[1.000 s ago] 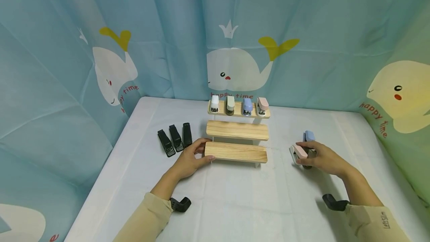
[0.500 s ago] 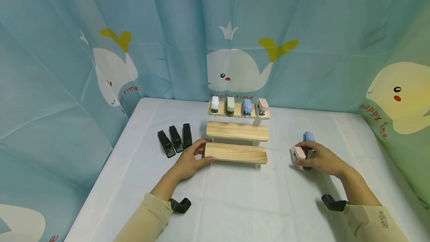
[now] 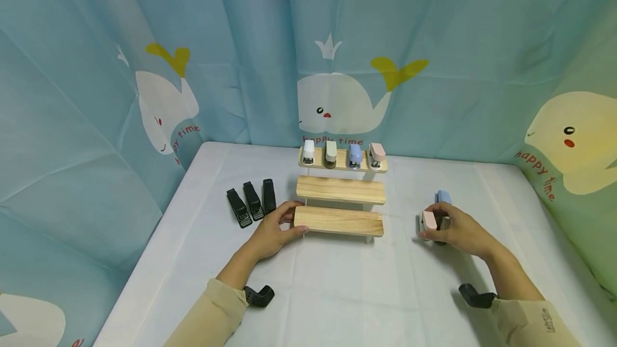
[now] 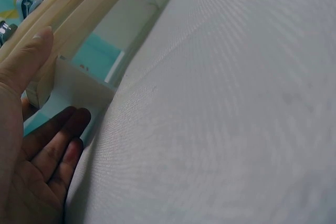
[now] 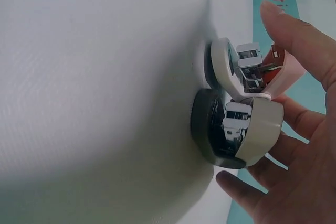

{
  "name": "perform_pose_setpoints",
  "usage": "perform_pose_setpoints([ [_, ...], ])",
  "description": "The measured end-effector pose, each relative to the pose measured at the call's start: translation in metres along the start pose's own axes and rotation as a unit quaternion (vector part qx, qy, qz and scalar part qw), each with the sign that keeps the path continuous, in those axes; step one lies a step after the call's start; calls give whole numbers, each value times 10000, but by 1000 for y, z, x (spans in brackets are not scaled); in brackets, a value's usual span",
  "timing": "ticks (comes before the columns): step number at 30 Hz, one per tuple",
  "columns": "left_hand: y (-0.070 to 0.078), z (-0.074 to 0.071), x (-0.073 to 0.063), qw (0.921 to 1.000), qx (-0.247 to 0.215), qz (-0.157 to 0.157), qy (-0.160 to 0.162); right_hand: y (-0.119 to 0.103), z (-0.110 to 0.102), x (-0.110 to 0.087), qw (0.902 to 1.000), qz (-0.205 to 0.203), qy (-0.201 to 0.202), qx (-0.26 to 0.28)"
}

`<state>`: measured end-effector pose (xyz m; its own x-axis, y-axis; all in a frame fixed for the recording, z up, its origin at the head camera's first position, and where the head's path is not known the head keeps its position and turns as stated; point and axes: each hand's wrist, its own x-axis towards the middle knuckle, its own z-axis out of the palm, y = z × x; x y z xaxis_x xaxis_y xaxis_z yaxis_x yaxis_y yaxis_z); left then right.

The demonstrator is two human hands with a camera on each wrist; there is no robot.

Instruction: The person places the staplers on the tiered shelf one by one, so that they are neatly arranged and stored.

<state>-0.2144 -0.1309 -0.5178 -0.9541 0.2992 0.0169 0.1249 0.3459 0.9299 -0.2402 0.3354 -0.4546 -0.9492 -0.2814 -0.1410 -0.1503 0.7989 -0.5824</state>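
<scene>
In the head view my left hand point(image 3: 270, 234) holds the left end of the lowest board of a three-tier wooden display stand point(image 3: 339, 220). Its thumb lies along the board's front edge, the fingers behind. To the right, my right hand point(image 3: 460, 232) holds a small pink-and-white stapler point(image 3: 428, 221) between thumb and fingers, low at the table. Beside that stapler stands a beige stapler with a dark base point(image 5: 265, 129), partly covered by the hand in the head view. A blue stapler point(image 3: 443, 197) sits just behind them.
White, pale green, blue and pink staplers line the top board point(image 3: 343, 157). Three black staplers point(image 3: 253, 201) lie left of the stand on the white table point(image 3: 356, 293). A blue whale-print curtain point(image 3: 250, 68) hangs behind the table.
The pink stapler has turned from slanted to nearly straight, alongside the beige one, as my right hand shifted slightly. My left hand stays on the stand.
</scene>
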Motion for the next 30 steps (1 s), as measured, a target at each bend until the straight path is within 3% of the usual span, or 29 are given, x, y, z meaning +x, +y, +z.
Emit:
perform_pose_setpoints([
  [30, 2, 1, -2, 9999, 48, -72, 58, -37, 7, -8, 9980, -270, 511, 264],
])
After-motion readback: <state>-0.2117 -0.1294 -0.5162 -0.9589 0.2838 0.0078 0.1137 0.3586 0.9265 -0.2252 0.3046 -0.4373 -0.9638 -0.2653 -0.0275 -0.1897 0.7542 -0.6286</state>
